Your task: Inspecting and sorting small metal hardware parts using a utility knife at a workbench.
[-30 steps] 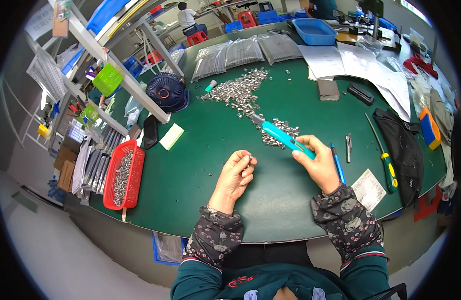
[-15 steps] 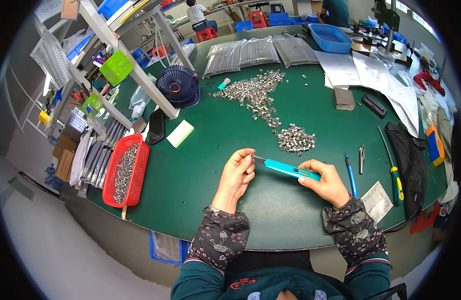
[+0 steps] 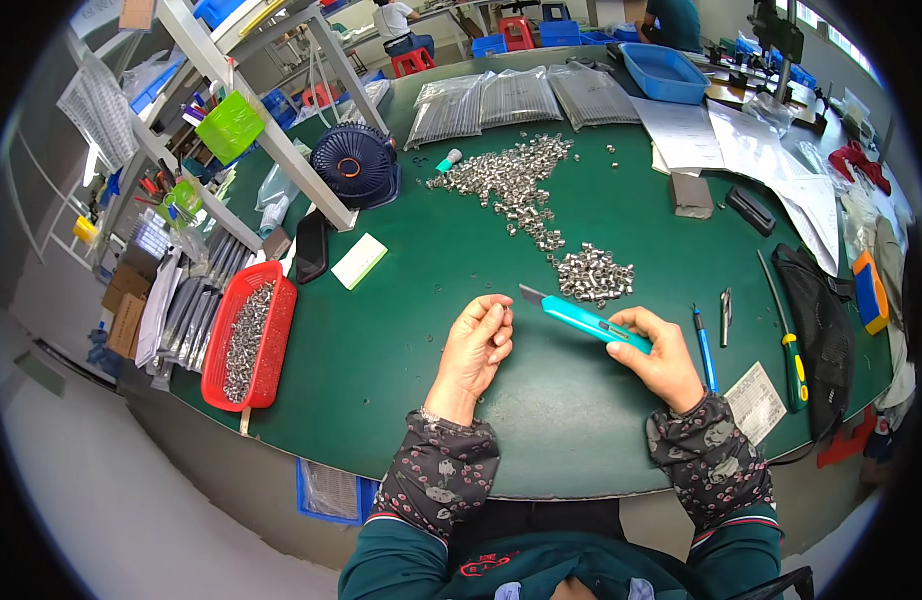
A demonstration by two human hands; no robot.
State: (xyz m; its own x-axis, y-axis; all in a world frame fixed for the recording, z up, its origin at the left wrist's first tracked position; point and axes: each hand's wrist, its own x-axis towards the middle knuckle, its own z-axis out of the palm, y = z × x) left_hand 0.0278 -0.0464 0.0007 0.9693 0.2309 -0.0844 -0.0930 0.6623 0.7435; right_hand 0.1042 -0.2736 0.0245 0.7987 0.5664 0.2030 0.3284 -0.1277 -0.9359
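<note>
My right hand (image 3: 659, 358) grips a teal utility knife (image 3: 581, 319), its dark blade out and pointing up and left. The blade tip is apart from my left hand (image 3: 471, 350). Thumb and forefinger of that hand pinch a tiny metal ring, mostly covered by the fingertips. Just beyond the knife lies a small heap of short silver metal rings (image 3: 595, 275). A larger spread of the same metal pieces (image 3: 511, 180) trails away toward the far side of the green table (image 3: 411, 330).
At the left stand a red basket (image 3: 271, 345) of small metal parts, a black phone (image 3: 312, 247) and a dark blue fan (image 3: 353, 165). On the right lie a blue pen (image 3: 704, 350), a screwdriver (image 3: 794, 370) and a black pouch (image 3: 816, 330). Bagged tubes (image 3: 521, 98) lie at the back.
The knife has drawn back to the right, and its blade has left the ring at my left fingertips. My left hand has stayed nearly in place.
</note>
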